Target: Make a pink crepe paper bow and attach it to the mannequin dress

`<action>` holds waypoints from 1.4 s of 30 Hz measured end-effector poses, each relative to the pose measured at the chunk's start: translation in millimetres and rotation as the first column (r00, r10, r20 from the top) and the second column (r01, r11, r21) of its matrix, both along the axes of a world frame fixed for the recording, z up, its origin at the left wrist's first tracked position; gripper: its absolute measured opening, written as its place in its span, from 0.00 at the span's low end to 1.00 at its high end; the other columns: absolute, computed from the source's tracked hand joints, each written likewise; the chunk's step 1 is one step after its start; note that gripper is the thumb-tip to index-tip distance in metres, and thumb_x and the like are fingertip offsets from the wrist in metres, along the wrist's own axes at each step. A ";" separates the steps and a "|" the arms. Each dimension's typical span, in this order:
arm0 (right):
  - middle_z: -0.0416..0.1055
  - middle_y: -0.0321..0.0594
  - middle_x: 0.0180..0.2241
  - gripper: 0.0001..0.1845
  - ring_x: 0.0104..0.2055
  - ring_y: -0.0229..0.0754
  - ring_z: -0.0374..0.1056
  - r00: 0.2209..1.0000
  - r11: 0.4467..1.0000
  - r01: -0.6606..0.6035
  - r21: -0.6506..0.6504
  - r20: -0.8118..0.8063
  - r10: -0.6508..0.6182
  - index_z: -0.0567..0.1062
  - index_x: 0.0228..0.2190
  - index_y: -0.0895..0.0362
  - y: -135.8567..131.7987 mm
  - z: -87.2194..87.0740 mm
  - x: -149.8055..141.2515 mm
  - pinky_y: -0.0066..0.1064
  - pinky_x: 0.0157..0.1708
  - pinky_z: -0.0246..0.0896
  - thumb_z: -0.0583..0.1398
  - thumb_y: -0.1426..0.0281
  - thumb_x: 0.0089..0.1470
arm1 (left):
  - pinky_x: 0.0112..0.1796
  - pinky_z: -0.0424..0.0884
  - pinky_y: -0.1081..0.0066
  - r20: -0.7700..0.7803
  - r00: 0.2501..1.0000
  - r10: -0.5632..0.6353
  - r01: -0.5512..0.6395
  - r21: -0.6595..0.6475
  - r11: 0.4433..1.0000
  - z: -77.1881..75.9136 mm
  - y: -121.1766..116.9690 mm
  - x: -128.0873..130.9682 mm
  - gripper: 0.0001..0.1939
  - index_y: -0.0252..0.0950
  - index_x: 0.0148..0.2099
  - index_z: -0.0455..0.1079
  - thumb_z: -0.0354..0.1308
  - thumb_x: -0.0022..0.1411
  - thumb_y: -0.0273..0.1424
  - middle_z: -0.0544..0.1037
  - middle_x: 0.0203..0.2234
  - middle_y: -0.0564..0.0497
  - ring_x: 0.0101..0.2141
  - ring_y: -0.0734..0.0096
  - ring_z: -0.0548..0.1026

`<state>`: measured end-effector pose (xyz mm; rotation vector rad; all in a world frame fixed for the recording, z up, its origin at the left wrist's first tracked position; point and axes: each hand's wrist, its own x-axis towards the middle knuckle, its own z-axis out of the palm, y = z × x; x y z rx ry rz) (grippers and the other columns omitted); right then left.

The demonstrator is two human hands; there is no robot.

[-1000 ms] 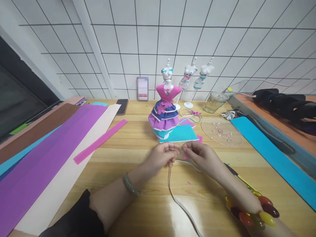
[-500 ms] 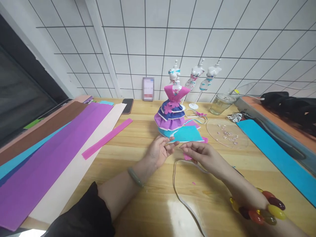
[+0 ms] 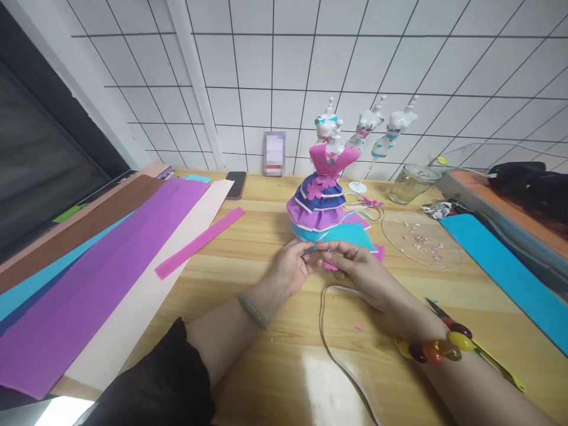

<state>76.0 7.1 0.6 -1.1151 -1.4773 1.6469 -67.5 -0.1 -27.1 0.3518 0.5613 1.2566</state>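
Observation:
A small dress form (image 3: 326, 177) wears a pink-topped dress with ruffled tiers of navy, purple and turquoise, edged in white. At its base my left hand (image 3: 293, 266) is closed, its thumb and fingers pinching the turquoise hem (image 3: 304, 232). Against those fingertips, my right hand (image 3: 350, 260) makes a pinch at the same hem; a thin white cord (image 3: 331, 343) runs out from under this hand and loops toward the front edge. Fingers partly hide the exact grip. Turquoise foam sheet (image 3: 359, 235) and pink pieces (image 3: 378, 253) lie just behind the right hand.
Long coloured foam sheets (image 3: 133, 266) and a pink strip (image 3: 202, 241) lie on the left. A yellow-handled cutting tool (image 3: 501, 368) is under my right forearm. Rightward are a clear dish of gems (image 3: 421, 239), a glass jar (image 3: 412, 182) and a blue strip (image 3: 497, 266). Bare dress forms (image 3: 397, 130) stand behind.
My right hand has moved left and in, so its fingertips now meet those of my left hand at the hem. The view has shifted slightly, showing more of the cutting tool.

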 end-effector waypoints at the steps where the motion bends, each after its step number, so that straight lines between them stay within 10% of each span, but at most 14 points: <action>1: 0.71 0.37 0.31 0.17 0.22 0.29 0.56 1.000 1.000 0.009 -0.001 -0.003 -0.009 0.73 0.38 0.54 1.0 -1.3 -0.6 0.23 0.20 0.47 0.63 0.61 0.46 | 0.25 0.67 0.75 0.004 1.000 0.003 -0.003 0.003 1.000 0.0 0.2 0.1 0.04 0.33 0.32 0.66 0.55 0.51 0.23 0.74 0.26 0.50 0.26 0.74 0.72; 42: 0.69 0.36 0.27 0.20 0.22 0.31 0.55 0.995 0.997 0.078 -0.014 -0.058 -0.079 0.74 0.40 0.56 9.5 -8.3 -5.2 0.25 0.20 0.47 0.63 0.61 0.43 | 0.36 0.67 0.71 -0.026 1.000 0.011 -0.009 0.101 0.995 -1.5 -2.0 3.2 0.05 0.34 0.33 0.67 0.59 0.50 0.25 0.74 0.31 0.50 0.32 0.74 0.72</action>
